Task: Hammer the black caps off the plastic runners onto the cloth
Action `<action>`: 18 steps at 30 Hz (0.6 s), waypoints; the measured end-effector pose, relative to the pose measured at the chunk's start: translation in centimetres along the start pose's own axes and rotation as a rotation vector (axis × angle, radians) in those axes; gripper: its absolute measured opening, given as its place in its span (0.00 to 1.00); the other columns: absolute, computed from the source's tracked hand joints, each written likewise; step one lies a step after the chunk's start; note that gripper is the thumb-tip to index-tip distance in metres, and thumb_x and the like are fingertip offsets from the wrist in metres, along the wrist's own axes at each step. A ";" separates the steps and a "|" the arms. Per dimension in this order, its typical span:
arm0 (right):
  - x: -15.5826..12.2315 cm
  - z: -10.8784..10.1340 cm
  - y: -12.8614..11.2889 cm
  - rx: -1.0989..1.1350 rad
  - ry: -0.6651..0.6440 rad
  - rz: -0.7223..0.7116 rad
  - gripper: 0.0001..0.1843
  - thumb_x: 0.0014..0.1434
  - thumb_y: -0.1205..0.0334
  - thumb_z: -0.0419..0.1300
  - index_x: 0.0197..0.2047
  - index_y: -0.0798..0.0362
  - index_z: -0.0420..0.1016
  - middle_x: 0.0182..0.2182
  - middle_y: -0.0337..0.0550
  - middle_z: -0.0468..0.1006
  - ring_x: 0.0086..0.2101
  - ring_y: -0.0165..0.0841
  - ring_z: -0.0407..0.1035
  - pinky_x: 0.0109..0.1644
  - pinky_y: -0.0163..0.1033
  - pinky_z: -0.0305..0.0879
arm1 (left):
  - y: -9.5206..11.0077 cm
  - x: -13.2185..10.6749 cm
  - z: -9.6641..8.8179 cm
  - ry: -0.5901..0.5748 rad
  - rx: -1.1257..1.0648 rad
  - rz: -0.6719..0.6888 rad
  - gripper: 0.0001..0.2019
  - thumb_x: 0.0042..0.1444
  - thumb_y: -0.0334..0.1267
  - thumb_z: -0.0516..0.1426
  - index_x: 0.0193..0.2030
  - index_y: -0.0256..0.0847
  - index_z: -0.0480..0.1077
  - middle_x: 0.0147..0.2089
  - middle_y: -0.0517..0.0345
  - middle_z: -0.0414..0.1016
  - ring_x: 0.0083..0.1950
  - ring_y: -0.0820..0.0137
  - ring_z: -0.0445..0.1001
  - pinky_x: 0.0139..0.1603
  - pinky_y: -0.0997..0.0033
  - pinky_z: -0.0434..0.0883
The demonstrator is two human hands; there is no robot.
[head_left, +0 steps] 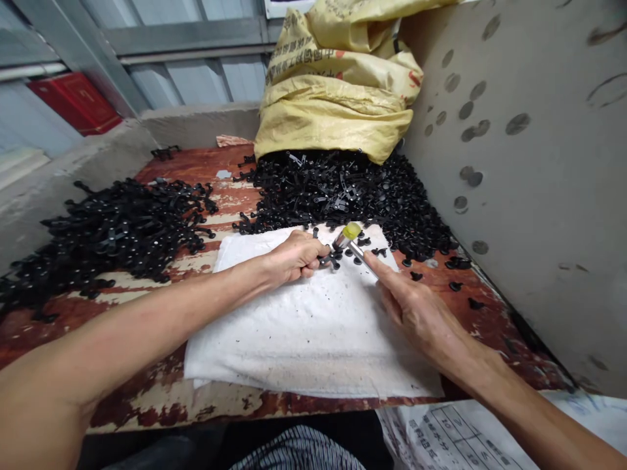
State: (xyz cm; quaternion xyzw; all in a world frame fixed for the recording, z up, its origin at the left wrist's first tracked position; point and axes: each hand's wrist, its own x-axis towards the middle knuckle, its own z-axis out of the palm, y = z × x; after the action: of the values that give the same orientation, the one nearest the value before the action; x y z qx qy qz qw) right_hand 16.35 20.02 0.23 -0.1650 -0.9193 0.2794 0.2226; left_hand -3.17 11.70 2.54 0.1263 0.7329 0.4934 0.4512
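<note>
Although a grey wall [519, 215] pocked with dark round marks closes off the right side, and pale metal panels [196, 81] and a red case [73, 101] show beyond the far edge, most of the view is taken up by a desk [196, 163] with worn, flaking red paint. A yellow woven sack [333, 85] slumps at the back, its top cut off by the frame and its contents hidden. Below the near edge lie a printed sheet [455, 434] and striped cloth [298, 450], both only partly in view.

Two heaps of black parts cover much of the desk: a tangled one at the left [112, 235] and a larger one [337, 196] against the sack. Their single shapes are hard to make out. A white towel [294, 339], speckled with dark bits, lies at the front, and the back heap touches its far edge. Loose black pieces [362, 241] are scattered near its top edge.

The left hand [294, 258] rests on the towel, its fingers [313, 251] curled tightly around a black part [329, 260], which they mostly hide. Just beside it, the right hand [416, 310] holds a small metal-shafted mallet [355, 245] with a yellow-green head, the forefinger stretched along the shaft and the other fingers curled beneath, partly out of sight.
</note>
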 end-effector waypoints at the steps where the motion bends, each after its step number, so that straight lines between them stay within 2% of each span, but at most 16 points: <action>1: 0.2 -0.1 -0.2 0.014 -0.018 0.019 0.25 0.60 0.64 0.49 0.60 0.52 0.71 0.21 0.38 0.72 0.21 0.33 0.66 0.29 0.39 0.68 | 0.0 -0.1 0.0 0.002 -0.008 -0.010 0.08 0.52 0.20 0.54 0.27 0.36 0.65 0.19 0.54 0.71 0.12 0.83 0.53 0.12 0.81 0.43; 4: 0.9 -0.5 -0.7 0.186 0.042 0.143 0.20 0.62 0.58 0.52 0.55 0.54 0.72 0.21 0.35 0.67 0.20 0.29 0.61 0.24 0.34 0.62 | 0.2 -0.4 -0.3 -0.019 -0.109 -0.028 0.09 0.53 0.21 0.55 0.26 0.36 0.64 0.20 0.55 0.70 0.13 0.83 0.54 0.12 0.82 0.44; 9: 0.6 -0.5 -0.3 0.613 0.115 0.435 0.16 0.60 0.48 0.57 0.43 0.51 0.71 0.20 0.30 0.63 0.15 0.25 0.54 0.13 0.30 0.53 | 0.8 -0.5 -0.3 -0.106 -0.380 0.047 0.13 0.49 0.17 0.57 0.23 0.36 0.62 0.17 0.67 0.59 0.14 0.85 0.54 0.12 0.84 0.46; 14: -1.2 -0.2 0.6 0.958 0.235 0.658 0.19 0.49 0.47 0.67 0.37 0.49 0.69 0.20 0.28 0.63 0.14 0.22 0.52 0.11 0.27 0.54 | 1.0 0.3 1.2 -0.023 -0.452 0.051 0.15 0.48 0.15 0.56 0.20 0.36 0.60 0.17 0.65 0.61 0.14 0.84 0.56 0.11 0.83 0.47; 18: -2.4 -0.3 1.2 1.117 0.302 0.815 0.24 0.40 0.49 0.73 0.37 0.49 0.71 0.18 0.26 0.64 0.13 0.20 0.50 0.10 0.24 0.53 | 0.8 0.9 2.1 0.024 -0.436 0.031 0.17 0.50 0.15 0.56 0.18 0.36 0.59 0.16 0.64 0.60 0.14 0.84 0.56 0.11 0.84 0.46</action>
State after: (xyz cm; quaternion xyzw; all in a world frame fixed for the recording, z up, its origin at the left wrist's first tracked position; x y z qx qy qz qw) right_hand 18.79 20.06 -1.02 -0.3940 -0.4626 0.7443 0.2769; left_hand -2.27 13.92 2.45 0.0311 0.6119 0.6486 0.4516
